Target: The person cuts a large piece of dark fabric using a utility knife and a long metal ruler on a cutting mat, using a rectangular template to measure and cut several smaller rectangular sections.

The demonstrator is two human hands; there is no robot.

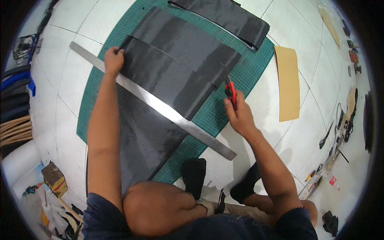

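A large black sheet point(176, 86) of smooth, faintly shiny material lies on a green cutting mat point(252, 66), with a crosswise slit or edge in its upper part. My left hand point(114, 62) is closed at the sheet's left edge, its fingers pinching the black material there. In my right hand point(241, 114) is a red utility knife point(230, 91), its tip pointing away from me over the sheet's right edge. Across the sheet, slanting from upper left to lower right, rests a long metal ruler point(160, 108); neither hand presses on it.
Beyond the sheet lies a folded black piece point(228, 20). A tan rectangular piece point(288, 84) rests on the white tiled floor point(216, 164) to the right. Scissors point(326, 136) and other tools line the right side. A small box point(55, 180) and rolled materials point(16, 130) are at left.
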